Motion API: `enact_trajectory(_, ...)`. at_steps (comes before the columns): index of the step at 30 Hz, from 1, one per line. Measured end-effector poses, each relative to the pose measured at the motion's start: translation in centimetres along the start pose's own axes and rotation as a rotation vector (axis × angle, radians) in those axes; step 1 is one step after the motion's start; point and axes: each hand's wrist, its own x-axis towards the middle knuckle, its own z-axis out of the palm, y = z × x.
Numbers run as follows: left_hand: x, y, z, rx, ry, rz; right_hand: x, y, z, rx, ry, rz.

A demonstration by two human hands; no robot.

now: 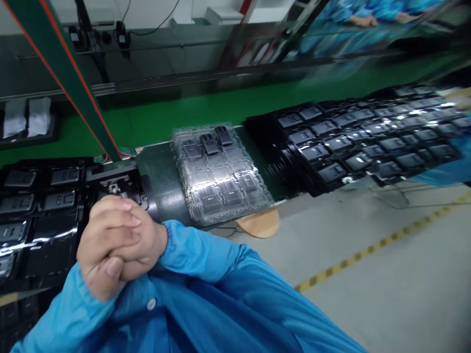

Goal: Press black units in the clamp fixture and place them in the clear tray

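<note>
I look down through the head camera at my left hand (97, 255) and right hand (147, 235), clasped together at the near left of the view, with blue sleeves (195, 257) buttoned at the wrists. The fingers (117, 213) are closed around the other hand and grip nothing else. Nearest to them, at the left, lies a stack of black plastic trays (40, 235) with rows of dark rectangular parts. My hands overlap it in view, and I cannot tell whether they touch it.

To its right, on the green worktop (176, 115), sits a clear blister tray (221, 171) of dark parts, then a wider spread of black trays (353, 142), glossy and slightly blurred. A round wooden stool seat (257, 223) shows below the worktop edge. Yellow-and-black tape (368, 250) crosses the grey floor (368, 289) at the near right. At the far right edge, another person's blue sleeve (441, 171) and blurred hand (459, 98) reach the trays.
</note>
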Motion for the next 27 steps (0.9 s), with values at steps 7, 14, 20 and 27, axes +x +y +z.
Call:
enact_trajectory(7,3.1,1.4,0.1,-0.103,0.028,0.033,-0.2,0.0,-0.9,0.134,0.271,-0.018)
enact_trajectory(14,6.8,3.1,-0.6,-0.113,0.042,-0.165,2.7,-2.1,-6.5,0.369,0.564,0.244)
enact_trajectory(20,3.7,1.1,0.0,-0.113,0.061,-0.024,1.0,-1.4,-3.6,0.216,0.58,0.047)
enact_trajectory(27,0.8,-0.1,-0.3,-0.096,0.001,0.066,-0.3,-0.1,-0.4,0.053,0.501,-0.083)
